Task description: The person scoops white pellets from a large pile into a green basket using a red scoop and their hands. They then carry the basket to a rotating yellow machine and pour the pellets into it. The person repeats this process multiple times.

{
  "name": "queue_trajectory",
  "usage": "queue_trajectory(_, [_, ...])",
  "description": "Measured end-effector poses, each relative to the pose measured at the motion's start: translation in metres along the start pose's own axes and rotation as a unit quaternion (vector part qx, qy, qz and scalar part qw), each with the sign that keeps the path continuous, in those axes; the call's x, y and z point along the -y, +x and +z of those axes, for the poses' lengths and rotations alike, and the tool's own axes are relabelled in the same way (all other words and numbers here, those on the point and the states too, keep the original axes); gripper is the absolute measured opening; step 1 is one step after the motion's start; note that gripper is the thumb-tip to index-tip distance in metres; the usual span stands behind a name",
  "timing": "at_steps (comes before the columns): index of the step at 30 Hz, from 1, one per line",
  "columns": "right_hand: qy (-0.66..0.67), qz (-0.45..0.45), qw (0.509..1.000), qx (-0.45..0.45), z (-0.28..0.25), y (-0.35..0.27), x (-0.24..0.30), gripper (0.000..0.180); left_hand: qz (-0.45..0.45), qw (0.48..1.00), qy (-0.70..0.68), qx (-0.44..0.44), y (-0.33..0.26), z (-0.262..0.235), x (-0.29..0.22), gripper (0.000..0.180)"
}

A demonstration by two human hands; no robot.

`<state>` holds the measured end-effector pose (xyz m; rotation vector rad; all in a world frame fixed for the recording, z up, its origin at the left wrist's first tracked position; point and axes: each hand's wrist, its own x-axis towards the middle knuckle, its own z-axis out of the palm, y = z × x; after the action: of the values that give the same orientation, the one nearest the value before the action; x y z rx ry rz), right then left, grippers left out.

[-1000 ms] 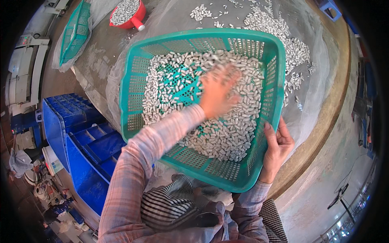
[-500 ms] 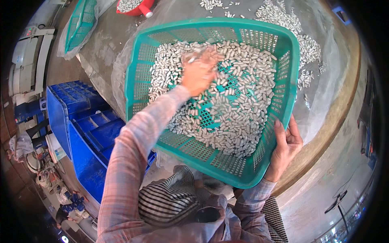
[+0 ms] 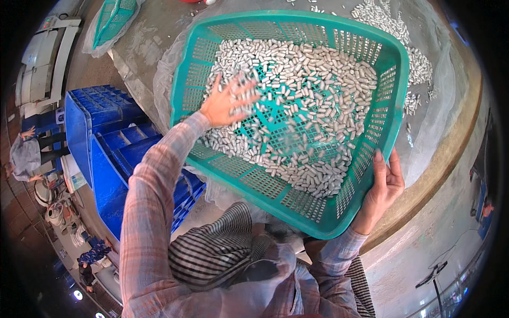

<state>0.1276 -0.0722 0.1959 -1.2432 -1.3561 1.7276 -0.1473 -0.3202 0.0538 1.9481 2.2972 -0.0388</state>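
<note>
A green plastic basket point(image 3: 294, 204) with slotted walls is tilted in front of me. Silver-grey capsules point(image 3: 297, 58) cover much of its mesh bottom, with bare green mesh showing through the middle. Over the left part of the capsules, my left hand point(image 3: 228, 100) has its fingers spread and slightly blurred; nothing is gripped in it. My right hand point(image 3: 383, 185) holds the basket's near right corner, its thumb against the outer wall and its other fingers partly hidden. Some capsules near the middle are smeared by motion.
More capsules point(image 3: 419, 66) lie loose on a plastic sheet at the far right. Blue crates point(image 3: 108, 183) stand at my left, below a second green basket point(image 3: 114, 24) on the table's far left. Another person point(image 3: 26, 156) is at the far left edge.
My left hand has moved left and nearer, and its fingers have spread. The capsules have shifted, baring more mesh in the middle. The basket appears slightly farther right and higher in view.
</note>
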Motion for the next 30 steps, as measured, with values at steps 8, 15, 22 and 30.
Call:
queue_trajectory(8, [0.019,-0.009,1.000,0.020,0.017,-0.008,0.019,0.037,-0.191,0.831,-0.283,-0.440,0.170,-0.013,-0.020,0.033])
queue_trajectory(15, [-0.005,-0.032,0.999,-0.002,0.026,-0.008,0.030,0.037,0.105,0.906,-0.330,-0.244,0.130,-0.046,-0.167,0.055])
queue_trajectory(22, [0.045,-0.026,0.999,0.014,0.010,0.010,-0.002,0.034,-0.042,0.998,-0.049,0.008,-0.006,-0.022,-0.014,0.057])
queue_trajectory(30, [0.048,-0.015,0.998,0.025,-0.004,0.020,-0.022,0.032,-0.397,0.906,0.008,-0.146,-0.075,-0.092,0.052,0.068])
